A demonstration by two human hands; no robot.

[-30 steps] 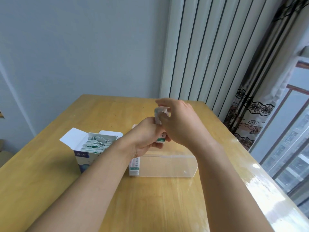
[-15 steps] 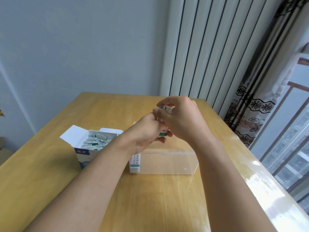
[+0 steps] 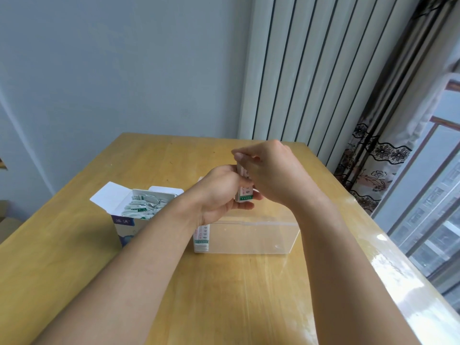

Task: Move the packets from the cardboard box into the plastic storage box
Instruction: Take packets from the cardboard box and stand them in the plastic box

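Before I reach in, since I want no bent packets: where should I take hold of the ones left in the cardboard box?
Come from above, through the open top of the cardboard box. The packets lie loosely heaped, edges up, walled on all sides, so probably pinch the upper edges of a few top ones.

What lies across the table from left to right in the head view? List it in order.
cardboard box with loose packets → upright packets at the left end of the plastic storage box → window. Above the storage box, left hand and right hand hold a stack of packets.
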